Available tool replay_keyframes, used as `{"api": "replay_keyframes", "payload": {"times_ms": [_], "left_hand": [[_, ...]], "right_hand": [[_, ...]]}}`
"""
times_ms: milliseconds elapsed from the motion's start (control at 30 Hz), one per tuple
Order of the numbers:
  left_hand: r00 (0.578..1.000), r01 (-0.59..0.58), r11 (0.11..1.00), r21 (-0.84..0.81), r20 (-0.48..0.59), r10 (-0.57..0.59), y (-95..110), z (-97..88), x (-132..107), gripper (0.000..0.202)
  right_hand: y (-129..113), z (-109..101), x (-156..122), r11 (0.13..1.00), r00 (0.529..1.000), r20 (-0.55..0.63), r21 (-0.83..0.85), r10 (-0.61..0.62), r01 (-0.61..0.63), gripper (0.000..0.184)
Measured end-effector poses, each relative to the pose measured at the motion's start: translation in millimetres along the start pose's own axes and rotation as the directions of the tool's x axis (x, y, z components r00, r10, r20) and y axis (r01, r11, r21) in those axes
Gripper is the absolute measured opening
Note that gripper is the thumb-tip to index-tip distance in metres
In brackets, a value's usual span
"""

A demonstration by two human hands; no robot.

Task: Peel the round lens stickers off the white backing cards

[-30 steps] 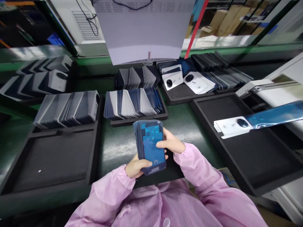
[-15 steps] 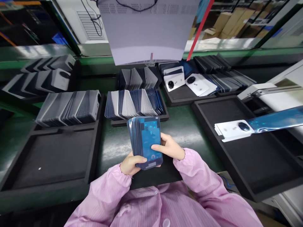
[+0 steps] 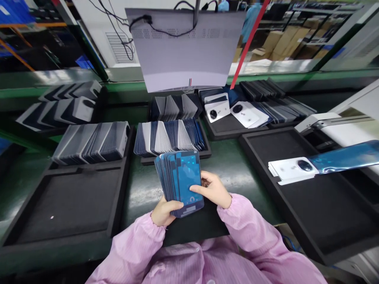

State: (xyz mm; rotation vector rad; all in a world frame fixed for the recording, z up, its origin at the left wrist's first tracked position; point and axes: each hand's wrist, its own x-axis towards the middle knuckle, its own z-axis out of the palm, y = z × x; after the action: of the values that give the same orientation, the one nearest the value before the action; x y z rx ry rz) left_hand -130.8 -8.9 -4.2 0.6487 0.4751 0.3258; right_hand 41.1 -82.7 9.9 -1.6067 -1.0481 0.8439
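A fanned stack of phone back covers [image 3: 189, 177] is between my two hands, its front piece showing blue film. My left hand [image 3: 166, 209] grips the lower left corner, thumb across the front. On the right edge my right hand [image 3: 213, 189] holds the stack, with its thumb on the front piece and its other fingers partly hidden behind. Just beyond the stack, a dark foam tray [image 3: 174, 157] carries a dense row of blue and white covers [image 3: 168, 136] standing on edge.
At left stands a foam tray [image 3: 68, 205] with grey covers [image 3: 91, 142] along its back. White covers [image 3: 293, 169] and a strip of blue film [image 3: 349, 156] lie over the right tray [image 3: 328, 213]. A monitor's back [image 3: 189, 51] hangs above the green bench [image 3: 142, 185].
The stack's left side is fanned out wider, with its rear covers leaning further left. Both hands keep hold. The view has tilted up slightly, so everything sits lower.
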Motion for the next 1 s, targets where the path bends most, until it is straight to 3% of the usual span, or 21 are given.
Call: {"api": "replay_keyframes", "payload": {"times_ms": [67, 167, 233, 333, 400, 500, 633, 767, 833, 1000], "left_hand": [[1.0, 0.003, 1.0, -0.002, -0.009, -0.003, -1, -0.5, 0, 0.059], [1.0, -0.009, 1.0, 0.0, -0.029, 0.009, -2, -1.8, -1, 0.057], [0.999, -0.013, 1.0, -0.003, -0.043, 0.013, -2, -3.5, -1, 0.055], [0.998, -0.025, 1.0, -0.015, -0.056, 0.024, -2, -4.9, -1, 0.054], [0.997, -0.029, 1.0, -0.009, -0.07, 0.028, -2, -3.3, 0, 0.054], [0.996, -0.042, 0.999, 0.023, -0.083, 0.043, -1, 2.5, -1, 0.054], [0.993, -0.091, 0.994, 0.066, -0.073, 0.096, -3, 8.0, -1, 0.057], [0.994, -0.109, 0.994, 0.031, -0.027, 0.11, -4, 4.9, 0, 0.06], [0.995, -0.094, 0.996, -0.003, -0.028, 0.094, -4, 1.8, 1, 0.06], [0.989, -0.041, 0.999, -0.035, -0.145, 0.036, -4, -2.1, 3, 0.056]], "right_hand": [[-2, 1, 0, 1.0, 1.0, -0.01, 0.014, 0.009, -0.009, 0.037], [-3, -5, 0, 0.985, 0.999, -0.03, 0.168, 0.034, -0.028, 0.035], [-2, -14, 0, 0.952, 0.992, -0.113, 0.305, 0.064, -0.027, 0.034], [0, -26, -1, 0.9, 0.97, -0.224, 0.435, 0.1, 0.008, 0.048], [2, -24, -2, 0.89, 0.978, -0.185, 0.456, 0.095, -0.001, 0.053], [5, -6, -3, 0.921, 0.991, -0.124, 0.39, 0.049, 0.003, 0.041], [8, 16, -2, 0.918, 0.99, -0.139, 0.393, -0.002, 0.057, 0.03], [11, 14, 1, 0.868, 0.988, 0.056, 0.472, 0.147, -0.156, 0.034], [12, 8, 3, 0.849, 0.977, 0.095, 0.484, 0.189, -0.211, 0.032], [10, -11, 5, 0.801, 0.973, -0.136, 0.595, 0.185, -0.069, 0.035]]}}
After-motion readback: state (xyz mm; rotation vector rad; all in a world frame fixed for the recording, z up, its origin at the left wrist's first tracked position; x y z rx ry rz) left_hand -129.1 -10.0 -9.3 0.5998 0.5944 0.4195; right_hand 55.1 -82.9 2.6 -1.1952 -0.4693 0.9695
